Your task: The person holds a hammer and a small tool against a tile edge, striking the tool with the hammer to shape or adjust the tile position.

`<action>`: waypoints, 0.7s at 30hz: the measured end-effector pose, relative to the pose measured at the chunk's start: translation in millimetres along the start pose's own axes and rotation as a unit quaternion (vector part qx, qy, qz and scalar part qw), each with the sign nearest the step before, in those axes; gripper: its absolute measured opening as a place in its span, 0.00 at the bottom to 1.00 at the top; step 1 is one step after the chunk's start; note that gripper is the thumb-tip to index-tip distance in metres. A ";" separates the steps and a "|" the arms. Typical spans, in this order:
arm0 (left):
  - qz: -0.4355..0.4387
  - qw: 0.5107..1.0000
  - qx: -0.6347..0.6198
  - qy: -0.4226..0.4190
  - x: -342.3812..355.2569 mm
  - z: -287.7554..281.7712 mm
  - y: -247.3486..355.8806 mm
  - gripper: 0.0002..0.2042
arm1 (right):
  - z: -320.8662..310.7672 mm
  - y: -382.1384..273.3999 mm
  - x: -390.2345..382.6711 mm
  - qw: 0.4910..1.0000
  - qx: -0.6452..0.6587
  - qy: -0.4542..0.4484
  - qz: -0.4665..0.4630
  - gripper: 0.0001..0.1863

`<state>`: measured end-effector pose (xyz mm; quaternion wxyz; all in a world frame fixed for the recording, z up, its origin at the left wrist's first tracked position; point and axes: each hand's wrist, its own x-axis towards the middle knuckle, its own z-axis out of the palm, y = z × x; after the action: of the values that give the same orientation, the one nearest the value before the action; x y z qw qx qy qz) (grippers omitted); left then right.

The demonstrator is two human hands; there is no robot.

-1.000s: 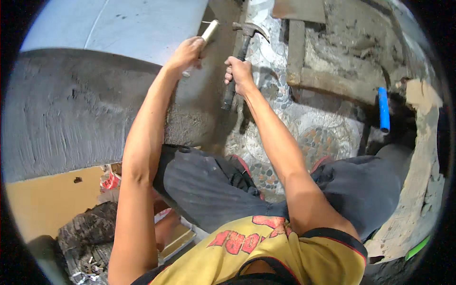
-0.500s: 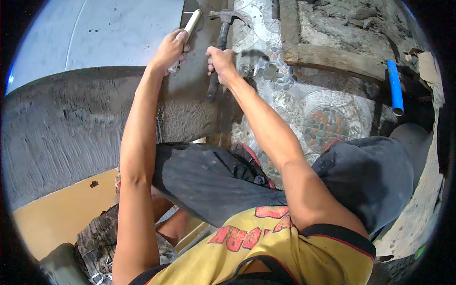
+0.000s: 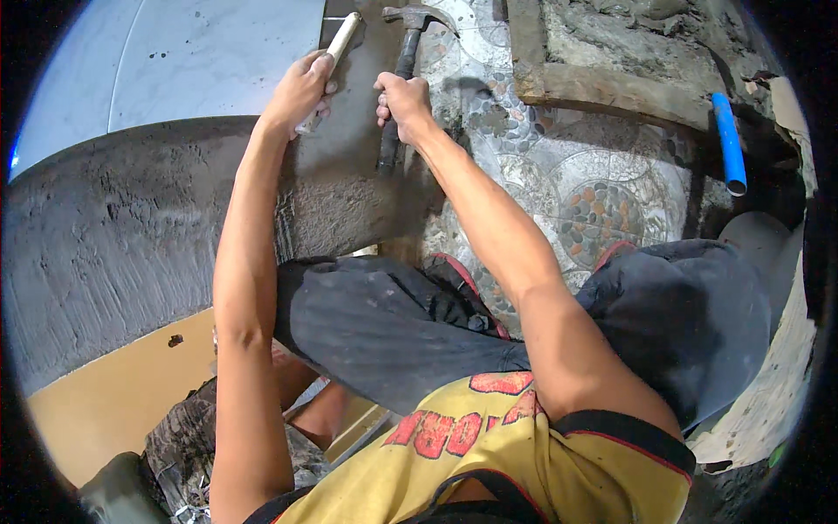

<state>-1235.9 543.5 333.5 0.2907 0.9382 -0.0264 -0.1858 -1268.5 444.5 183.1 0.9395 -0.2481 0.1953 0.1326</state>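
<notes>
My left hand (image 3: 302,92) is closed around a pale, off-white rod (image 3: 346,37), which slants up and to the right. Its lower end pokes out below my fingers, and I cannot make out what kind of tool it is. Just to the right, my right hand (image 3: 405,106) grips a claw hammer (image 3: 408,54) by its dark handle. The steel head points away from me, with the claw curving to the right. Rod and hammer are apart. Beneath both hands lies a grey cement surface (image 3: 349,148) beside large pale blue-grey tiles (image 3: 218,61).
Patterned pebble floor tiles (image 3: 602,196) lie between my feet and a wooden frame (image 3: 611,92) edging rough cement. A blue pipe (image 3: 728,144) stands at the right. Along the left runs a dark, trowelled cement band (image 3: 122,236) above a tan panel (image 3: 122,384). Another person's leg shows at lower left.
The whole view has shifted slightly, so the tiles and both hands appear a little farther left and higher. Both hands keep their grips on the rod and the hammer.
</notes>
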 end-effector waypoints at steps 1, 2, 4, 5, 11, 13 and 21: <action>-0.001 1.000 0.001 0.000 0.8 0.2 -1.7 0.17 | 0.6 1.3 1.1 1.000 0.016 0.004 -0.001 0.10; -0.001 1.000 0.003 0.007 1.5 0.7 -3.3 0.17 | 2.0 4.1 1.6 1.000 0.017 0.003 0.000 0.10; -0.003 1.000 0.004 0.011 0.4 5.8 -1.8 0.17 | 3.3 10.1 3.2 0.999 0.038 0.027 -0.006 0.09; -0.009 0.999 0.023 0.026 -0.5 8.9 -1.5 0.19 | 4.0 13.3 3.9 0.999 0.038 0.028 -0.004 0.09; 0.014 0.999 0.010 0.046 11.1 16.3 -3.0 0.18 | 9.4 34.4 24.4 0.999 -0.014 0.041 -0.023 0.12; 0.015 0.998 0.022 0.059 3.4 11.2 -4.8 0.18 | 12.9 35.7 18.7 0.999 -0.009 0.033 -0.022 0.12; 0.000 0.999 0.005 0.052 1.1 13.7 5.8 0.17 | 20.3 27.4 14.1 0.999 0.036 0.002 -0.005 0.11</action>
<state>-1239.5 531.1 325.9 0.2874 0.9479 -0.0126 -0.1365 -1259.3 480.2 181.8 0.9482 -0.2149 0.2007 0.1203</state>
